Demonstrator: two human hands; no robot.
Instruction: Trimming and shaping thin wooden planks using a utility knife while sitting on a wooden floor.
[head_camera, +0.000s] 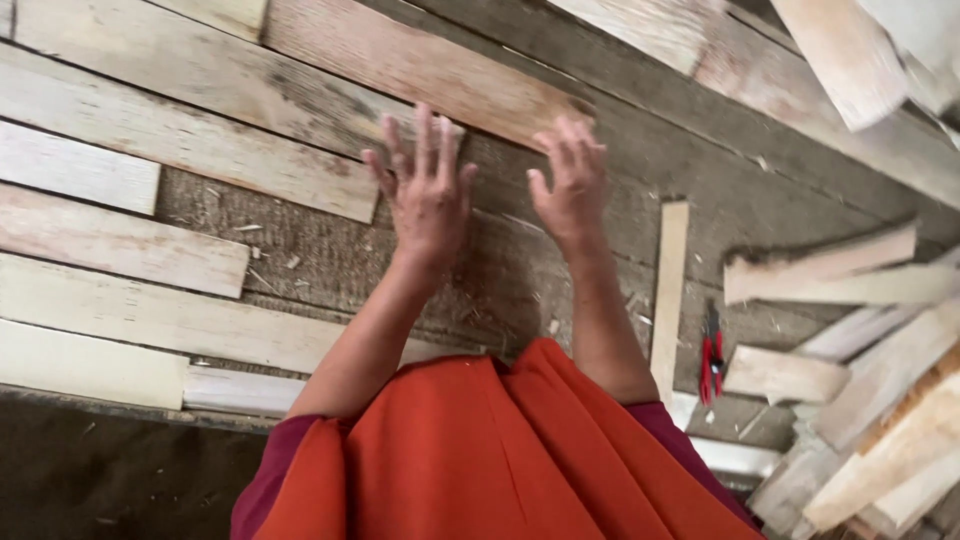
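My left hand is spread flat with fingers apart, its fingertips at the end of a pale wooden plank. My right hand is also open, fingers loosely curved, touching the near end of a reddish-brown plank that runs up and left. Neither hand grips anything. Both forearms reach out over an orange cloth with dark red sleeves. The planks lie on a rough grey-brown floor.
Several pale planks lie side by side at the left. A narrow slat lies right of my right arm. Red-handled pliers rest beside a heap of offcuts at the right. More boards cross the top right.
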